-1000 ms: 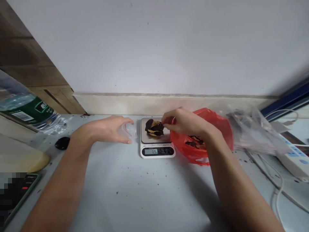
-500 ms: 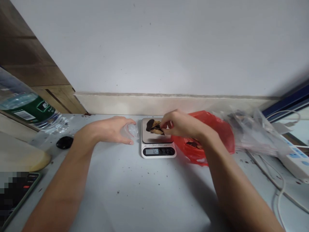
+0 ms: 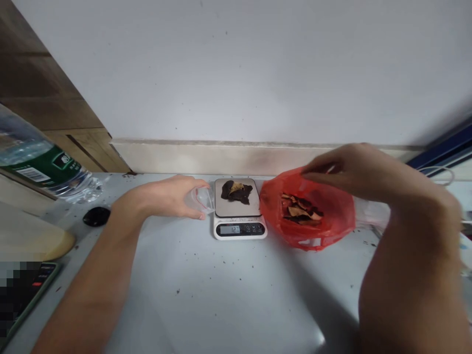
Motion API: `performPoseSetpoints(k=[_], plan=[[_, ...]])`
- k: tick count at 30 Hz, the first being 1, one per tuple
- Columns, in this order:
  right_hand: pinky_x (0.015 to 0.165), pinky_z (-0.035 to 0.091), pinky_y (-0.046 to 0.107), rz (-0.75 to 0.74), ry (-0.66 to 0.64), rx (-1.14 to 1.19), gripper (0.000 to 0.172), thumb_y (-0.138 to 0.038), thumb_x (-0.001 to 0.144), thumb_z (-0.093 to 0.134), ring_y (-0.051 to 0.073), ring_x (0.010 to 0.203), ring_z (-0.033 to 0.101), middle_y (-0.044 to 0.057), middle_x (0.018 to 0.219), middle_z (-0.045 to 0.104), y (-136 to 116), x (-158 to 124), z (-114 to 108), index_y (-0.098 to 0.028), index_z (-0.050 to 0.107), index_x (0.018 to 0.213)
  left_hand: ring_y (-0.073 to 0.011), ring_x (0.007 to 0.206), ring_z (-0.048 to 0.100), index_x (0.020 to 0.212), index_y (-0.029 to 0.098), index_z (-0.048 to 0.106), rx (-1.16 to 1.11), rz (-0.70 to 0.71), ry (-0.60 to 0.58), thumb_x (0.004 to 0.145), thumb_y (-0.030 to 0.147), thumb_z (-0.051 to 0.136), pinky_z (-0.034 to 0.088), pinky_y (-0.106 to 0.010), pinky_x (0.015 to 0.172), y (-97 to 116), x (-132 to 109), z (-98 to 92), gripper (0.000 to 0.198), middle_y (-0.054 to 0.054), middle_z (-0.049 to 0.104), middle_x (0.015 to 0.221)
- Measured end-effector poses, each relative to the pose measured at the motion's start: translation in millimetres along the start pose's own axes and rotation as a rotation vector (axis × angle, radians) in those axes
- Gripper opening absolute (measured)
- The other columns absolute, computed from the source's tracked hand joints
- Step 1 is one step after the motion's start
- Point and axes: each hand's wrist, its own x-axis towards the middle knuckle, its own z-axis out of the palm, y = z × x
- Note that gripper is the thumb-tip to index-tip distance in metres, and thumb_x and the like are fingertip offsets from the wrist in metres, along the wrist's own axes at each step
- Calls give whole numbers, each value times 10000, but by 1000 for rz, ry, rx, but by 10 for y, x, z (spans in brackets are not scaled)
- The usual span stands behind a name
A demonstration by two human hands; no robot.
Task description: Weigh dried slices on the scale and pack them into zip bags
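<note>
Dark dried pieces [image 3: 237,191] lie on the metal plate of a white digital scale [image 3: 240,236], whose display seems to read 12.7. To the scale's left, my left hand [image 3: 177,197] is wrapped round a small clear plastic bag [image 3: 202,198], its mouth facing the scale. On the scale's right stands an open red plastic bag [image 3: 334,223] with more brown dried pieces [image 3: 300,209] inside. Over that bag's far right rim hovers my right hand [image 3: 342,169], thumb and fingers apart, with nothing visible between them.
A large water bottle [image 3: 47,162] leans in at the left. Near it are a black rounded object [image 3: 96,216] and a phone-like device [image 3: 29,290]. Clear plastic bags [image 3: 370,214] lie behind my right arm. A wall rises along the table's back edge.
My right hand has left the pieces on the scale and moved right, over the red bag, whose opening now shows more. My left hand still holds the clear bag beside the scale.
</note>
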Motion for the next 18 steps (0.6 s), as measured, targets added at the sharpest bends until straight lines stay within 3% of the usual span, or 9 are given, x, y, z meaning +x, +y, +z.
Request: performPoseSetpoints(k=[2,6,11,18], plan=[[564,473,314,16,12,39,185,-321,791,621,203,643,662,37,743,779,-218,67,62,-240,786,768,-348,1307,605,1354,287,642,-5,2,16,725,619,602,502,-378,1013,-3,-1,-6,712,-63,666,1439],[627,481,293,-79,-43,74,157,-223,803,599,167,644,645,27,710,753,-496,202,292,-205,747,753,-352,1329,592,1384,315,634,-20,14,41,753,630,610,495,-393,1032,-22,-6,-16,706,-53,658,1460],[619,467,283,-138,-132,87,124,-203,827,633,161,660,623,39,741,739,-496,326,555,-191,735,757,-356,1345,585,1422,329,613,-1,-23,47,755,654,639,486,-408,1055,-58,1,-11,742,-55,636,1493],[608,443,275,-80,-216,47,134,-188,857,628,153,657,608,33,754,735,-468,350,629,-188,736,777,-366,1357,574,1382,329,644,-15,-10,26,764,619,631,489,-405,1038,-48,-11,-12,683,-47,660,1462]])
